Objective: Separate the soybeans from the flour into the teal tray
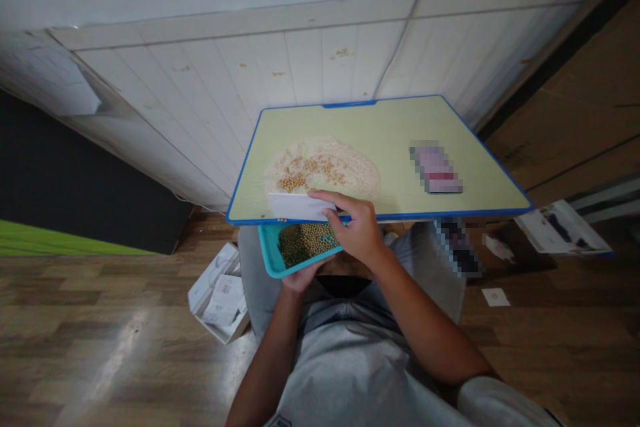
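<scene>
My right hand (357, 227) pinches a flat white card (300, 207) on edge at the table's near rim. Just beyond the card lies a pile of white rice-like grains (357, 170) with yellow soybean-like beans (293, 183) scattered over it. Below the rim, my left hand (303, 275) grips a turquoise tray (270, 250) from underneath, its fingers mostly hidden. Inside the tray are dark green beans (293, 247), yellow beans (314, 238) and a few small blue pieces (330, 239). A couple of beans sit on the rim, beside the card.
The pale yellow table (390, 127) has a blue edge and stands against a panelled wall (300, 67). A blurred-out phone-like object (437, 170) lies on its right side. An open white box (220, 300) rests on the wooden floor at left; another blurred item (457, 247) is on my thigh.
</scene>
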A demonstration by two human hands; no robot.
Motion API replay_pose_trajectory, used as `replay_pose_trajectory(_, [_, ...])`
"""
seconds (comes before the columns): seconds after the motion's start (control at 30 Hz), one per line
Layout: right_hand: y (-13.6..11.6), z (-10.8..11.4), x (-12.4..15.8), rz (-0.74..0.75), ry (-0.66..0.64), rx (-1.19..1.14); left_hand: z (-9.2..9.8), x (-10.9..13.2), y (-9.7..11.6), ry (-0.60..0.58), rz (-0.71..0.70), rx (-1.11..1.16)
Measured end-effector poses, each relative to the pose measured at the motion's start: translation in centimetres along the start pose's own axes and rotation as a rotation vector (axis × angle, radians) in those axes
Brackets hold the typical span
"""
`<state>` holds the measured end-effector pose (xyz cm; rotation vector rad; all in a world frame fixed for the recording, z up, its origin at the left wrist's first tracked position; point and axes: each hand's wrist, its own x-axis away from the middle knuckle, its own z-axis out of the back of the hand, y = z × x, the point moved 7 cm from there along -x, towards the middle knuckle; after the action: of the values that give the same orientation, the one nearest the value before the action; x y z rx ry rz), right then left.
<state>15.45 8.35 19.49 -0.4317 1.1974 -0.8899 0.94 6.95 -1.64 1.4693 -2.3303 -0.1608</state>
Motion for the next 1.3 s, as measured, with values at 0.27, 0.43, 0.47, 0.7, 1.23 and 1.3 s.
replay_pose_trajectory(0.27, [-0.4, -1.4, -0.9, 0.035, -0.003, -0.032, 1.3, -0.2, 0.4, -0.042, -0.029, 0.050])
replay_pose_trajectory(0.43, [0.0, -3.3, -1.4, 0.011, -0.048, -0.033, 1.4, -0.2, 0.9, -0.077, -0.068, 0.033])
replay_pose_trajectory(0.47, [0.0, -3.6, -1.5, 0.006, -0.057, -0.031, 1.3, -0.1, 1.0, -0.075, -0.068, 0.024])
replay_pose_trajectory(0.7, [-0.2, -4.7, -1.9, 0.044, -0.102, -0.051, 0.5, 0.2, 1.6, 0.011, -0.113, -0.092])
replay_pose_trajectory(1.23, [1.9, 5.4, 1.3, -0.078, 0.264, 0.099, 0.6, -0.2, -1.1, -0.174, 0.090, 0.156])
replay_pose_trajectory(1.3, [2.2, 5.9, 1.7, -0.092, 0.274, 0.107, 0.6, -0.1, -1.5, -0.191, 0.109, 0.122])
